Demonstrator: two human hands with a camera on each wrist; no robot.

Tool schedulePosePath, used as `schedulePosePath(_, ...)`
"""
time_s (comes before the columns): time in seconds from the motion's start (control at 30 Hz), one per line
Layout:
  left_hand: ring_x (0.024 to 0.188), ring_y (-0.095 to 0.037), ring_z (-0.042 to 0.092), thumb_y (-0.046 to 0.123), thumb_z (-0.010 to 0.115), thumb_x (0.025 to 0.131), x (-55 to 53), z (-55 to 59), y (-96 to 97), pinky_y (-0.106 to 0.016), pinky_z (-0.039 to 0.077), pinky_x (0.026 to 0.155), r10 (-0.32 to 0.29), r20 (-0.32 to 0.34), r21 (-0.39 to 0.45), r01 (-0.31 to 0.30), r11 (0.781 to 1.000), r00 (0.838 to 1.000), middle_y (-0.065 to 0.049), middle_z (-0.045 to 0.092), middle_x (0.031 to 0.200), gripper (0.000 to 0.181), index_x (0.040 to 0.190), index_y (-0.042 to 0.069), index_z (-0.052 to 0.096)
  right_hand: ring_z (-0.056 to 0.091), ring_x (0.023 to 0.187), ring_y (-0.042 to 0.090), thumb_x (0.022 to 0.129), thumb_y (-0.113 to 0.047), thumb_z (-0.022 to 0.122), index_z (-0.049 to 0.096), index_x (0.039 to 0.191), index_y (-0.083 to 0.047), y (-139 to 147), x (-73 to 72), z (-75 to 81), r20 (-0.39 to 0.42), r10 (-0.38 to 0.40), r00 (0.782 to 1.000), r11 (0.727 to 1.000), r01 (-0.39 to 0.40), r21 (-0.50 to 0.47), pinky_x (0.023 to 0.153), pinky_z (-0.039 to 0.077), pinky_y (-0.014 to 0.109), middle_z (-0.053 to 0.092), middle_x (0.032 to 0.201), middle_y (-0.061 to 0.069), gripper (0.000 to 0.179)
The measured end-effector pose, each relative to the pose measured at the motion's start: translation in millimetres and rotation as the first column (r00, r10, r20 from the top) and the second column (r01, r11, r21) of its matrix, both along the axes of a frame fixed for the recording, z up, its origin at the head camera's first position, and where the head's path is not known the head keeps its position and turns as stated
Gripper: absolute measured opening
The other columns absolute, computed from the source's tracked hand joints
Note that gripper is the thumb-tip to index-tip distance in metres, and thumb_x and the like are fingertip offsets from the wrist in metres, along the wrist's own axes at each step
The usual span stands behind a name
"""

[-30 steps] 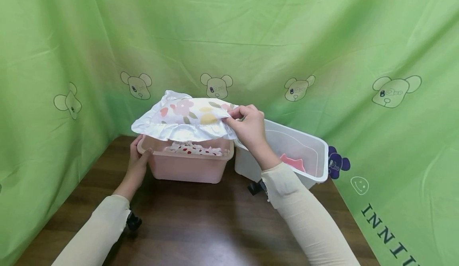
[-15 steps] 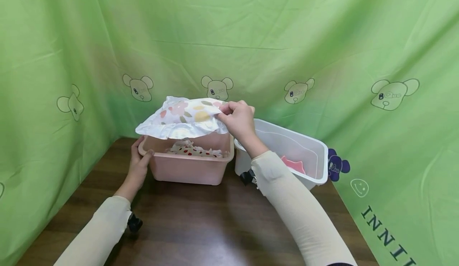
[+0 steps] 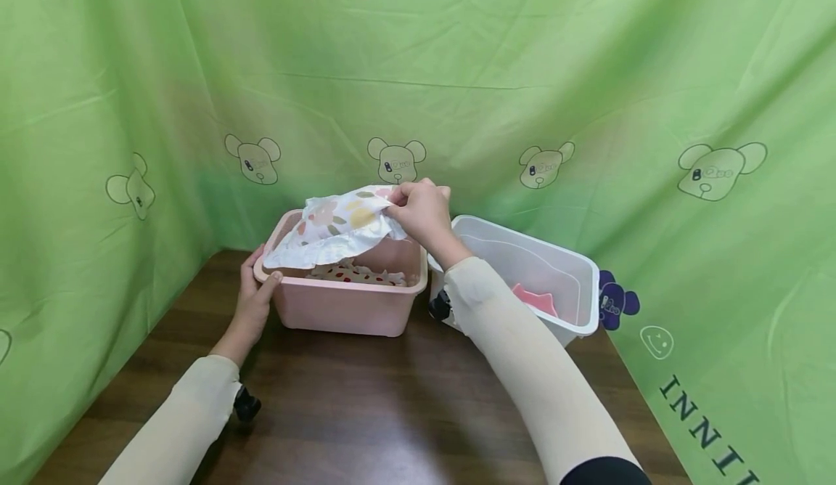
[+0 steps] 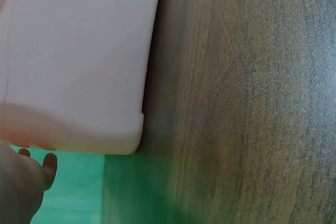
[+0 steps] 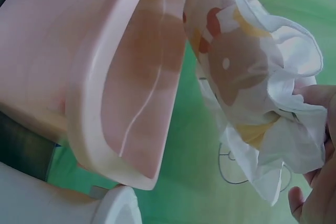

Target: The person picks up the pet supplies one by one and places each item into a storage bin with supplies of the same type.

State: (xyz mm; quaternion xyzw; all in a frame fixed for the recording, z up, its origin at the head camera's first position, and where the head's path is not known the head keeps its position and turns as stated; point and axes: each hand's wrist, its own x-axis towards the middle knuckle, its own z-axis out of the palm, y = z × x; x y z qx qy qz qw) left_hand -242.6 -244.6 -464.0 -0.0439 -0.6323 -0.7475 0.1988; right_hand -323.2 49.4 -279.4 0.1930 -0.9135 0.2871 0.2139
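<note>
My right hand [image 3: 424, 213] pinches one end of a small floral pillow [image 3: 326, 227] with a white ruffled edge. The pillow slants down to the left over a pink plastic storage bin [image 3: 342, 311], its left end at the bin's opening. In the right wrist view, fingers of my right hand [image 5: 317, 198] hold the ruffle of the pillow [image 5: 236, 66]. My left hand [image 3: 252, 303] grips the bin's left rim, thumb at the front. A white cloth item with red spots [image 3: 355, 276] lies inside the bin, partly hidden by the pillow.
A white plastic bin [image 3: 522, 249] stands at an angle to the right, with a pink piece with a pointed edge [image 3: 535, 300] inside. Both bins rest on a dark wooden table [image 3: 353, 405]. A green printed curtain [image 3: 470, 107] hangs behind and at the sides.
My right hand has moved left with the pillow. The pillow's left end has dropped from above the pink bin to its opening. My left hand stays on the rim.
</note>
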Motion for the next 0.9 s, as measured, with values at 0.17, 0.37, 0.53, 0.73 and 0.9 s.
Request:
schedulePosePath(0.17, 0.153, -0.018, 0.02, -0.001, 0.05, 0.102, 0.2, -1.9, 0.3, -0.013, 0.027, 0.114, -0.001, 0.001, -0.002, 0.001, 1.0, 1.0, -0.005, 0.018, 0.17, 0.067, 0.16, 0.008, 0.02, 0.053, 0.094, 0.016, 0.084, -0.029, 0.083, 0.077, 0.083, -0.021, -3, -6.5, -6.5, 0.035, 0.008, 0.999, 0.999, -0.01, 0.045, 0.102, 0.027, 0.043, 0.071, 0.076, -0.009, 0.01)
schedulePosePath(0.37, 0.151, -0.021, 0.023, -0.002, 0.048, 0.102, 0.0, -1.1, -0.4, -0.013, 0.029, 0.111, -0.01, -0.012, 0.01, 0.01, 1.0, 1.0, -0.008, 0.02, 0.168, 0.065, 0.16, 0.008, 0.019, 0.054, 0.095, 0.015, 0.084, -0.027, 0.083, 0.076, 0.08, -0.022, -10, -15.1, -10.9, 0.041, 0.047, 0.998, 0.993, -0.051, 0.107, 0.101, 0.026, 0.044, 0.071, 0.077, -0.012, 0.01)
schedulePosePath(0.53, 0.15, -0.022, 0.024, -0.002, 0.048, 0.102, -0.5, 0.1, 0.0, -0.013, 0.03, 0.11, -0.015, -0.013, 0.016, 0.016, 1.0, 1.0, -0.007, 0.021, 0.168, 0.065, 0.16, 0.007, 0.018, 0.053, 0.093, 0.015, 0.083, -0.026, 0.083, 0.074, 0.078, -0.022, -15, -22.2, -11.7, 0.062, 0.099, 0.993, 0.98, -0.108, 0.167, 0.101, 0.026, 0.045, 0.072, 0.078, -0.013, 0.01)
schedulePosePath(0.73, 0.152, -0.025, 0.024, -0.003, 0.046, 0.102, 0.3, 0.2, -0.4, -0.013, 0.031, 0.11, -0.032, -0.007, 0.018, 0.032, 0.999, 0.999, -0.007, 0.019, 0.168, 0.066, 0.16, 0.007, 0.016, 0.052, 0.092, 0.014, 0.082, -0.027, 0.083, 0.075, 0.081, -0.022, -20, -27.2, -11.4, 0.086, 0.137, 0.987, 0.947, -0.156, 0.282, 0.1, 0.026, 0.045, 0.072, 0.078, -0.013, 0.009)
schedulePosePath(0.9, 0.151, -0.026, 0.024, -0.004, 0.048, 0.102, -1.3, 1.2, -1.8, -0.013, 0.032, 0.11, -0.024, -0.013, 0.021, 0.025, 0.999, 1.0, -0.008, 0.019, 0.169, 0.067, 0.16, 0.006, 0.016, 0.049, 0.089, 0.015, 0.083, -0.026, 0.082, 0.075, 0.079, -0.024, -30, -29.8, -8.1, 0.076, 0.213, 0.974, 0.895, -0.226, 0.384, 0.098, 0.025, 0.045, 0.069, 0.076, -0.014, 0.008)
